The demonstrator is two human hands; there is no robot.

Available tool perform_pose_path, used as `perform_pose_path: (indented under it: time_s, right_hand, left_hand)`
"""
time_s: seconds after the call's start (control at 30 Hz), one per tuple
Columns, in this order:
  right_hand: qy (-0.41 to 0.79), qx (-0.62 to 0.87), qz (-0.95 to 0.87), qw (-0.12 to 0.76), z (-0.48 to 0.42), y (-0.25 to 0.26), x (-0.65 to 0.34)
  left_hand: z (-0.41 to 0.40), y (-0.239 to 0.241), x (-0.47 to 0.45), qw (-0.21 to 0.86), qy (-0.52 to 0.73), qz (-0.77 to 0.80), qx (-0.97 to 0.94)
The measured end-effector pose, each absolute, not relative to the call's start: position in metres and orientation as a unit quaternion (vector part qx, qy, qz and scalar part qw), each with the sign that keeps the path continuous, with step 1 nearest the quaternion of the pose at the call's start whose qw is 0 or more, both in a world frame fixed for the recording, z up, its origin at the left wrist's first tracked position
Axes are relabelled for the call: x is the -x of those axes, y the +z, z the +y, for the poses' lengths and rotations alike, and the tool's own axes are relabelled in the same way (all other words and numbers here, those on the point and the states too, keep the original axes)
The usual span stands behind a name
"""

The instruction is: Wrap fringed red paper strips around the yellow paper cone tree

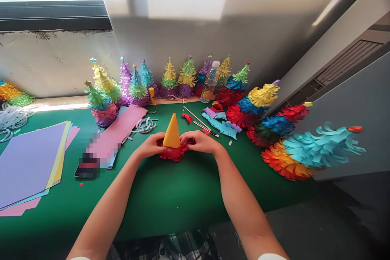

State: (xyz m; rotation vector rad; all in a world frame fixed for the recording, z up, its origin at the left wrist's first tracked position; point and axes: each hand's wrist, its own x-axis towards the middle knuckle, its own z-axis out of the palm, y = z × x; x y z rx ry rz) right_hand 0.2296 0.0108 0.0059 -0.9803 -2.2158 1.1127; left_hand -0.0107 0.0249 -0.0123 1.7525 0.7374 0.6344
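Note:
A yellow paper cone (172,132) stands upright at the middle of the green table, with a red fringed paper strip (173,155) around its base. My left hand (151,145) grips the strip and the cone's lower left side, thumb in front. On the other side my right hand (199,142) pinches the strip's right part between thumb and fingers. The fingers behind the cone are partly hidden. Just beyond my right hand lie a small red paper roll (187,118) and several thin sticks (191,114).
Finished paper trees line the wall, with a large blue-topped tree (323,146) at right. A bottle (210,82) stands among them. Blue fringed strips (221,125) lie right of the sticks. To the left are coloured sheets (33,162), pink paper (122,130) and a phone (87,168).

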Motion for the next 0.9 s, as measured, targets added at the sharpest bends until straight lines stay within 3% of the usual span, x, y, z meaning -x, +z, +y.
perform_pose_path:
  time_s: [0.13, 0.33, 0.6, 0.9]
  right_hand:
    - [0.392, 0.343, -0.820, 0.236, 0.011, 0.007, -0.229]
    - [0.390, 0.329, -0.827, 0.236, 0.012, 0.005, -0.224]
    - [0.372, 0.355, -0.822, 0.246, 0.012, 0.004, -0.223]
    - [0.342, 0.395, -0.799, 0.297, 0.009, 0.002, -0.215]
  left_hand:
    - [0.024, -0.010, 0.011, 0.561, 0.244, 0.301, -0.731]
    - [0.022, -0.010, 0.014, 0.498, 0.263, 0.331, -0.757]
    - [0.025, -0.011, 0.016, 0.543, 0.316, 0.305, -0.716]
    - [0.004, 0.001, 0.005, 0.412, 0.308, 0.382, -0.768]
